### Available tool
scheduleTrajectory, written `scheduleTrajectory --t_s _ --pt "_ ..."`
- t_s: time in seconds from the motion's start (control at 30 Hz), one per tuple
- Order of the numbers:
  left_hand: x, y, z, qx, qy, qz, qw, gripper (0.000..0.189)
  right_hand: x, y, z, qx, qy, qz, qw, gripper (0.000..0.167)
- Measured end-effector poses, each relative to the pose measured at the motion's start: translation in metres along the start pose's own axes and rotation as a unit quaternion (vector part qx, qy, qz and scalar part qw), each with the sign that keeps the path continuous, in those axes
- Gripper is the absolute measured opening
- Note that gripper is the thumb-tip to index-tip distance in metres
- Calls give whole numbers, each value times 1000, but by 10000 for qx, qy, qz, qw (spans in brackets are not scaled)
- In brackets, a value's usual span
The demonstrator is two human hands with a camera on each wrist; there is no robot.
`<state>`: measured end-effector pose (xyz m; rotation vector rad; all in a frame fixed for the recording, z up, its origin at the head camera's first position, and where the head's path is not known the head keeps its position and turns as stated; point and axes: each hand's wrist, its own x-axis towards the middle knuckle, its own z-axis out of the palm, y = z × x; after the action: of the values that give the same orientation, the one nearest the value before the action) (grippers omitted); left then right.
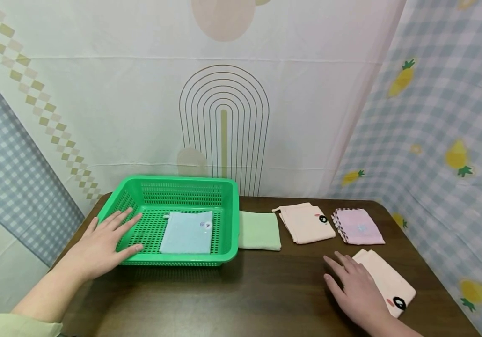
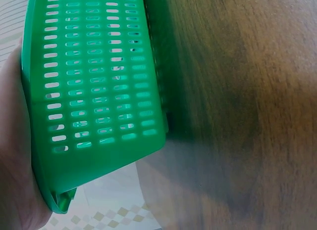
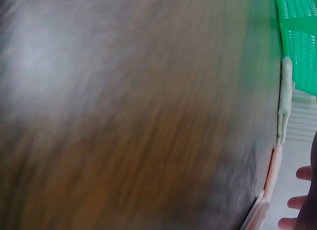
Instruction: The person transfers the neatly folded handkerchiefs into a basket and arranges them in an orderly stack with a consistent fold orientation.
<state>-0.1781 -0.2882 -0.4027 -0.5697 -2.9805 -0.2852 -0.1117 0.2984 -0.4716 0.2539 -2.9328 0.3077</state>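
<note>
My left hand (image 1: 104, 241) rests over the near left corner of a green plastic basket (image 1: 182, 257), fingers spread and straight. In the left wrist view that hand (image 2: 15, 141) lies along the rim beside the basket's slotted wall (image 2: 94, 86). A folded light blue towel (image 1: 187, 233) lies on the basket floor. On the right, my right hand (image 1: 356, 290) hovers palm down with relaxed fingers, partly covering a folded peach towel (image 1: 388, 278) with an embroidered eye. Nothing shows in its grasp; in the right wrist view its fingertips (image 3: 297, 203) appear at the edge.
Along the back of the brown table (image 1: 266, 290) lie a folded green towel (image 1: 259, 230) against the basket's right side, another peach towel (image 1: 306, 223) and a pink towel (image 1: 360, 227) with a checked edge. A printed cloth (image 1: 308, 117) hangs behind the table.
</note>
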Motion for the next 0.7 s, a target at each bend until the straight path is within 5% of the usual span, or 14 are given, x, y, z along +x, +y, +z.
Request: scheduleTrajectory --t_s 0.7 --pt "1 -3 3 -12 -21 -31 10000 82 -2 35 -15 -10 -195 321 9993 53"
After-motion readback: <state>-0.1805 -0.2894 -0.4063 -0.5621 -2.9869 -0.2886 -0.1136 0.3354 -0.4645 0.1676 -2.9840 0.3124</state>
